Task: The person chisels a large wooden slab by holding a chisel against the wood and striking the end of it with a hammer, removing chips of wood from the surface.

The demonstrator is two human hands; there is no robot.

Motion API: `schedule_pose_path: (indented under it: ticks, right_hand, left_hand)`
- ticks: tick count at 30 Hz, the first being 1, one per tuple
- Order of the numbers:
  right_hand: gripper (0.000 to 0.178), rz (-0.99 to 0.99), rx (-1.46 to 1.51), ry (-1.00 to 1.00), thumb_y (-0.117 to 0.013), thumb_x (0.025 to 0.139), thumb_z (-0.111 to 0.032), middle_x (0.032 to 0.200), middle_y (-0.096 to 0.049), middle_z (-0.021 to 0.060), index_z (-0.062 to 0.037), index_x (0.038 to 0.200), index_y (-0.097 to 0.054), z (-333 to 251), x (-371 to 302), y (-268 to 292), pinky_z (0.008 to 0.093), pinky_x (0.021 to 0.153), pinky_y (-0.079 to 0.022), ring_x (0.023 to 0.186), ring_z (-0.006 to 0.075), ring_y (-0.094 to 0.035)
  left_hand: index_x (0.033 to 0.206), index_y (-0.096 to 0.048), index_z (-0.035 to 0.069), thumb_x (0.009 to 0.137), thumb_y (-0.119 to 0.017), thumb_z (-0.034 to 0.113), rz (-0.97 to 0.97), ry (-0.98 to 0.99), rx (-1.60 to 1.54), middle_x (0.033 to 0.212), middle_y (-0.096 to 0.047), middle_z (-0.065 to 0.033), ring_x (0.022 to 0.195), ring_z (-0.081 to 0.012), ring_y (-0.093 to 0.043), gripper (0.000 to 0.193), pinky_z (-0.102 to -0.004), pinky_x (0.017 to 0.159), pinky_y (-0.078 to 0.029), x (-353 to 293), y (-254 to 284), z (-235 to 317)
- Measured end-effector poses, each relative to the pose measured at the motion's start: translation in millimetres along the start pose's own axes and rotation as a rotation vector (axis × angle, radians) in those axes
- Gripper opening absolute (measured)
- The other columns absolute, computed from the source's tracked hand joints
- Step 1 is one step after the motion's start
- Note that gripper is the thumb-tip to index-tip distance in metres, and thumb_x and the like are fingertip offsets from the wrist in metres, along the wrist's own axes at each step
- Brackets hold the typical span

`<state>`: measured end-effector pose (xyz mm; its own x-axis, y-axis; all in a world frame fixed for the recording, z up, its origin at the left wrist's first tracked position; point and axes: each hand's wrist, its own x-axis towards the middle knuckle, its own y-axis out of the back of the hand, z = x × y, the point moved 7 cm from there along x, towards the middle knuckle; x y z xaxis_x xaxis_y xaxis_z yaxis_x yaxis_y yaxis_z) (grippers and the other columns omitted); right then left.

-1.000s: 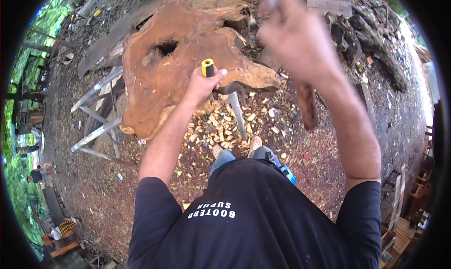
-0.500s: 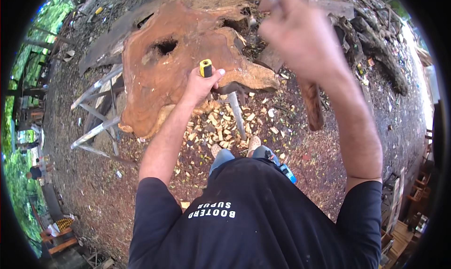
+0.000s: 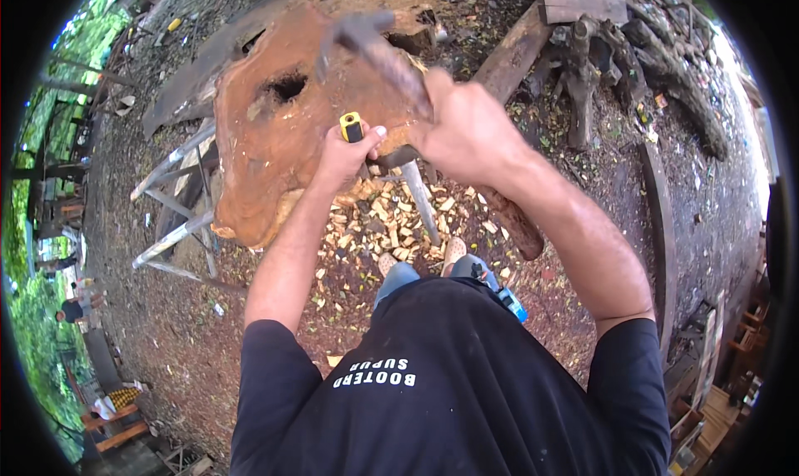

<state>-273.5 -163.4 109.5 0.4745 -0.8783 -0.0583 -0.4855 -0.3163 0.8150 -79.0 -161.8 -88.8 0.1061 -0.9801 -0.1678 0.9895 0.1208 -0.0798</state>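
At the far left, a yellow-and-black checked item (image 3: 125, 398) is seen beside low brown wooden slats (image 3: 122, 438). Farther in, a grey trestle-like frame (image 3: 179, 239) is partly covered by a broad, irregular reddish-brown wooden slab (image 3: 258, 151), in which a dark, ragged hollow (image 3: 287, 87) is found; its inside is lost in shadow. At the slab's near edge, a yellow-and-black handle (image 3: 351, 128) is held upright by the left hand (image 3: 339, 158), its fingers wrapped closely round it; the tool's lower end is hidden. Pale wood chips (image 3: 391, 218) are strewn on the ground below. A hammer (image 3: 391, 64), blurred, is gripped by the folded fingers of the right hand (image 3: 466, 131), its head raised over the slab, apart from the handle. Farther right, a bark-brown log (image 3: 518, 230) is partly covered by the right forearm, and gnarled grey-brown stumps (image 3: 581, 89) are gathered beyond.
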Motion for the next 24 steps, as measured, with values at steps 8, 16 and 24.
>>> schedule_pose_path:
  ticks: [8, 16, 24]
  right_hand:
    - [0.040, -0.211, -0.120, 0.008, -0.058, 0.081, -0.019, 0.089, -0.068, 0.0316, 0.0083, 0.109, -0.052, 32.9, 8.7, -86.1, 0.0494, 0.079, -0.056, 0.086, 0.0446, -0.069]
    - [0.039, -0.052, 0.266, -0.316, -0.061, 0.081, -0.022, 0.090, -0.068, 0.0277, 0.0054, 0.108, -0.055, 95.0, -18.2, -47.8, 0.0471, 0.081, -0.054, 0.084, 0.0400, -0.070]
    - [0.025, -0.031, 0.588, -0.496, -0.058, 0.082, -0.014, 0.074, -0.060, 0.0092, 0.0007, 0.102, -0.054, 191.7, -82.1, -110.9, 0.0337, 0.048, -0.049, 0.052, 0.0153, -0.058]
  left_hand:
    - [0.080, -0.058, 0.008, 0.085, -0.077, 0.011, -0.031, -0.076, 0.159, 0.066, -0.062, -0.0006, 0.056, -0.0088, -0.059, 0.019, -0.0254, 0.053, -0.047, 10.8, 2.4, -5.8]
    - [0.079, -0.060, 0.009, 0.082, -0.078, 0.015, 0.075, -0.044, 0.276, 0.068, -0.064, -0.0006, 0.057, -0.0102, -0.059, 0.020, -0.0268, 0.055, -0.049, -9.6, -6.0, -5.8]
    - [0.073, -0.056, 0.009, 0.058, -0.068, 0.008, -0.469, -0.417, 1.055, 0.066, -0.060, -0.0069, 0.064, -0.0269, -0.063, 0.019, -0.0427, 0.070, -0.049, -129.3, -78.7, -95.9]
